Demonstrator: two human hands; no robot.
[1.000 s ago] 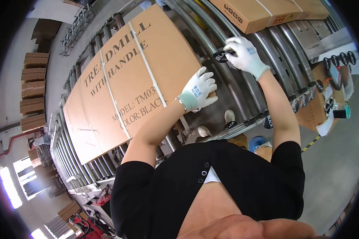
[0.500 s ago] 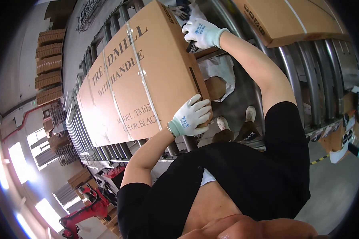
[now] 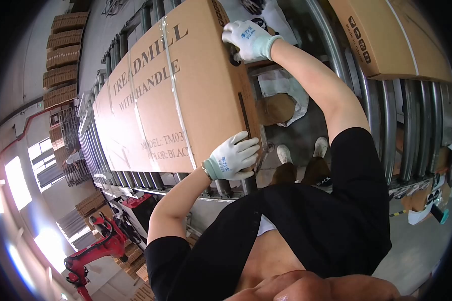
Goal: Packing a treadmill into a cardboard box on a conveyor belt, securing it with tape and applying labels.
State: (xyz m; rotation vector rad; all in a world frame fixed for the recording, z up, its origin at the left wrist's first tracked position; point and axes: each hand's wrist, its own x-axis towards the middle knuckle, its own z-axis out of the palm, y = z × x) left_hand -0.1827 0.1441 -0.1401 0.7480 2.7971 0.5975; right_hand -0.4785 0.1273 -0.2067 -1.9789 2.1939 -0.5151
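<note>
A big brown treadmill carton [image 3: 150,95] bound with clear straps lies on the roller conveyor. My left hand [image 3: 233,158], in a white glove, rests on the near corner of its right end, fingers spread over the edge. Farther along that same end is my gloved right hand [image 3: 248,40], its fingers bent against the carton's upper edge. Under its thumb side shows a round black sticker [image 3: 235,58], partly covered by the hand. Another black sticker [image 3: 324,181] is on my trouser leg.
A second strapped carton [image 3: 386,37] sits on the rollers [image 3: 407,130] at right. A brown rounded thing [image 3: 276,109] lies by white sheeting [image 3: 300,100] in the gap between. A dark patterned glove [image 3: 252,5] shows at the far edge. A red robot arm [image 3: 98,248] stands lower left.
The view has shifted a little. My right hand has come in closer to the carton's end, and the black sticker beneath it now looks flatter against the cardboard. My left hand stays at the corner.
</note>
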